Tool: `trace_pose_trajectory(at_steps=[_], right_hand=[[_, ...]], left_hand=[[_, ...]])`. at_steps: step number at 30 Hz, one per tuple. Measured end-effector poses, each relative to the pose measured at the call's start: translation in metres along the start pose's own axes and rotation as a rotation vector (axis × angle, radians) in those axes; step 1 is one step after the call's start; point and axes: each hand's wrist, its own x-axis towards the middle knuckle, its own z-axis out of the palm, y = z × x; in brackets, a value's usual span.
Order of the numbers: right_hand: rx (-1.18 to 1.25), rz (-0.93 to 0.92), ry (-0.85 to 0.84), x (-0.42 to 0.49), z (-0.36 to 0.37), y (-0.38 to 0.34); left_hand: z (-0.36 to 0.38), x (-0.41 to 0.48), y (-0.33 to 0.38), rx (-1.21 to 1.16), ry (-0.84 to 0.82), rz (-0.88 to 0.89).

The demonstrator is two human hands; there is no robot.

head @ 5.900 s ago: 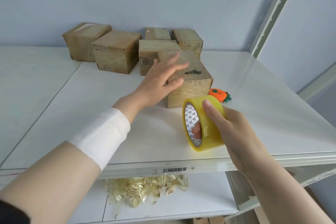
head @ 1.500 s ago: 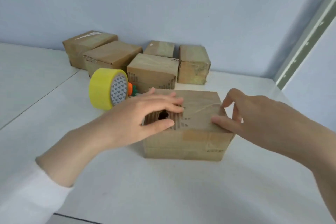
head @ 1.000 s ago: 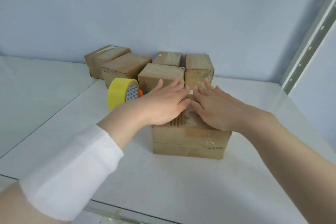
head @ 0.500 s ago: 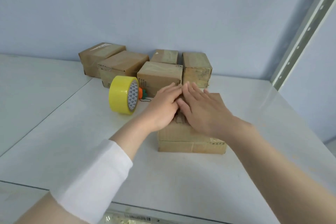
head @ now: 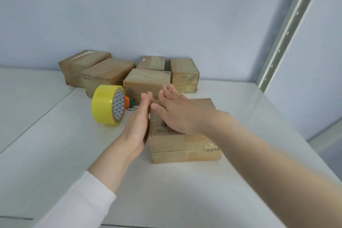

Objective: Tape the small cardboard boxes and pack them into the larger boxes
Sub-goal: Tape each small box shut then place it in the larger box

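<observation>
A small cardboard box (head: 185, 151) stands on the white shelf (head: 166, 190) in front of me. My right hand (head: 177, 113) lies flat on the box's top with straight fingers. My left hand (head: 137, 124) stands on edge, its palm against the box's left side, fingers straight. A yellow tape roll (head: 107, 104) stands upright on the shelf to the left of the box, apart from both hands.
Several taped cardboard boxes (head: 146, 81) stand at the back against the blue wall. A small orange carrot-shaped cutter (head: 129, 102) lies behind the tape roll. A metal shelf upright (head: 288, 29) rises at the right. The shelf's front edge (head: 114, 225) runs at the bottom.
My left hand has slid off the box's top to its left side. My right hand stays flat on the top.
</observation>
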Motion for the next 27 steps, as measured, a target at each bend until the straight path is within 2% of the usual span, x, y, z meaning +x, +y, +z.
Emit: trace_pose_trajectory(at_steps=[2, 4, 7, 9, 11, 13, 16, 19, 21, 24, 26, 27], right_hand=[[-0.090, -0.025, 0.082, -0.008, 0.012, -0.002], [-0.127, -0.022, 0.092, -0.010, 0.021, -0.002], [-0.016, -0.044, 0.036, -0.006, 0.008, 0.004], [0.137, -0.014, 0.104, -0.015, -0.004, 0.021], [0.078, 0.074, 0.185, -0.028, -0.001, 0.038], [-0.068, 0.135, 0.150, -0.034, 0.008, 0.043], [-0.065, 0.132, 0.074, -0.030, -0.001, 0.044], [0.031, 0.144, 0.162, -0.036, -0.015, 0.058], [0.038, 0.198, 0.204, -0.043, -0.003, 0.062], [0.170, 0.255, 0.155, -0.045, 0.005, 0.059], [0.290, 0.265, 0.158, -0.045, 0.000, 0.061], [0.399, 0.288, 0.187, -0.047, -0.002, 0.063]], left_hand=[[0.003, -0.001, -0.002, 0.070, 0.034, 0.029], [0.009, -0.002, 0.001, 0.099, 0.053, 0.046], [0.004, 0.007, 0.003, 0.246, 0.031, 0.094], [-0.003, 0.007, 0.009, 0.321, 0.153, 0.111], [0.000, 0.007, 0.006, 0.372, 0.062, 0.212], [0.007, 0.010, 0.004, 0.647, -0.028, 0.216], [0.011, 0.020, 0.014, 1.180, -0.211, 0.108], [0.014, 0.024, 0.029, 1.440, -0.189, 0.225], [0.025, 0.019, 0.024, 1.490, -0.184, 0.327], [0.033, 0.013, 0.011, 1.460, -0.244, 0.341], [0.027, 0.014, 0.012, 1.324, -0.223, 0.371], [0.023, 0.013, 0.014, 1.187, -0.155, 0.380]])
